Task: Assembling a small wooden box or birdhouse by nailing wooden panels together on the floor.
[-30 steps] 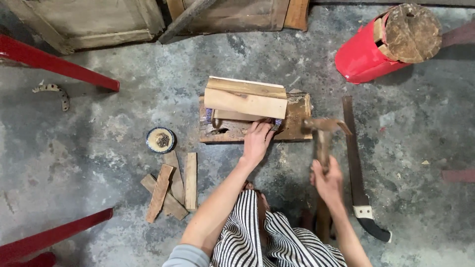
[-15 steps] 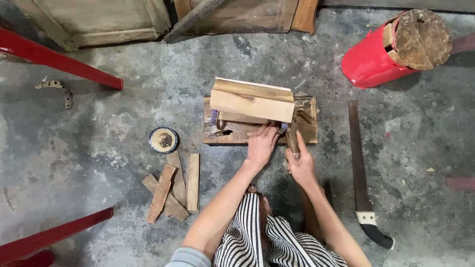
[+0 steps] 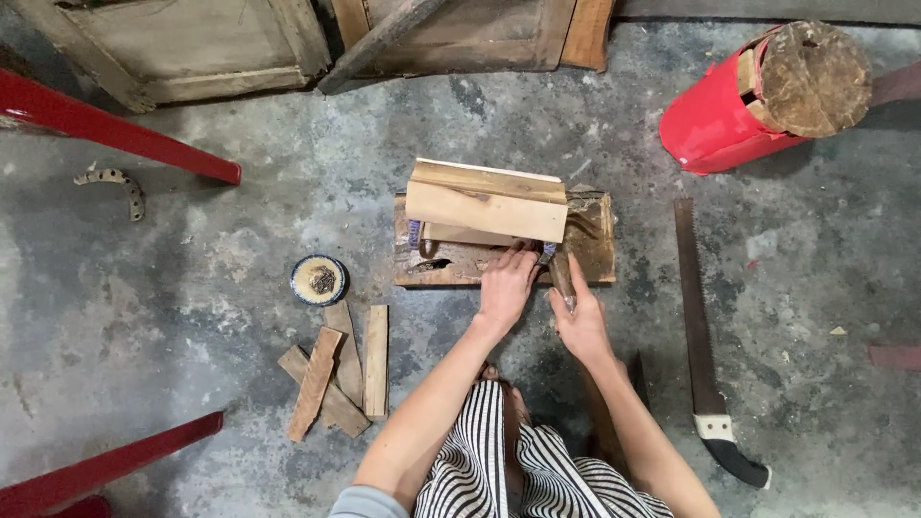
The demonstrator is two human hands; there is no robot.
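From the head view, looking straight down at the concrete floor (image 3: 192, 288), I saw that the right hand (image 3: 580, 326) had come in from where it was a second before. Then it was out to the right with the hammer raised clear of the work; now it sat close beside the left hand (image 3: 504, 288), fingers wrapped around the dark hammer handle (image 3: 561, 278), with the head brought down against the right end of the wood. I judged that a blow had just landed or the tool was being set for a fresh one, so the striking work was in hand, not finished.

The left hand lay flat, fingers together, pressing on the near edge of the pale plank (image 3: 487, 201), steadying it. That plank rested on a darker, rough base board (image 3: 595, 254) in the middle of the floor, its long axis running left to right across my view, slightly tilted so its right end dipped toward me. The hammer handle ran roughly at right angles to it, pointing back toward the person.

Off to the right, a hand saw (image 3: 700, 336) lay on the floor, blade pointing away, handle nearest me. To the left sat a small round tin (image 3: 318, 279) and a loose pile of wood offcuts (image 3: 336, 374).
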